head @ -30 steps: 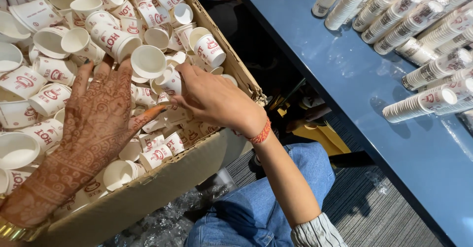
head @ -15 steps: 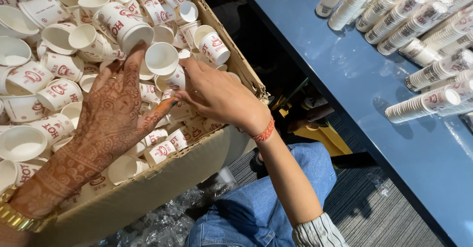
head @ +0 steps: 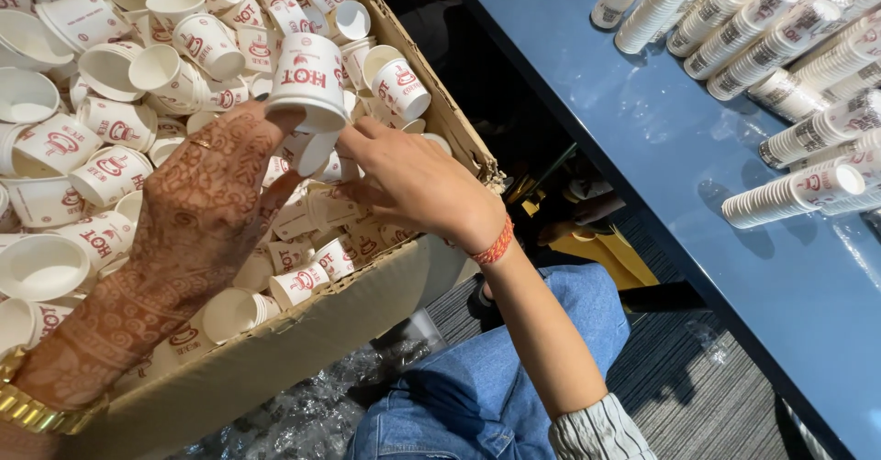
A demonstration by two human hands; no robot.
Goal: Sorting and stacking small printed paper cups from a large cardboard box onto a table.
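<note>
A cardboard box (head: 303, 341) is heaped with loose white paper cups (head: 110, 139) printed in red. My left hand (head: 202, 212), covered in henna and wearing a gold bracelet, reaches over the heap. Its fingertips hold an upturned paper cup (head: 307, 79) by the rim, lifted above the pile. My right hand (head: 413, 185), with a red thread at the wrist, meets it from the right. Its fingers touch that cup's rim and pinch a second tilted cup (head: 317, 153) just below.
A blue table (head: 697, 194) runs along the right. Long stacks of nested cups lie on it (head: 798, 189), with more at the far end (head: 734, 11). My jeans-clad knee (head: 496, 387) is below the box, with crumpled plastic wrap (head: 312, 414) on the grey carpet.
The cup between my hands has been lifted and turned mouth-down. Both hands have shifted slightly toward the box's right wall.
</note>
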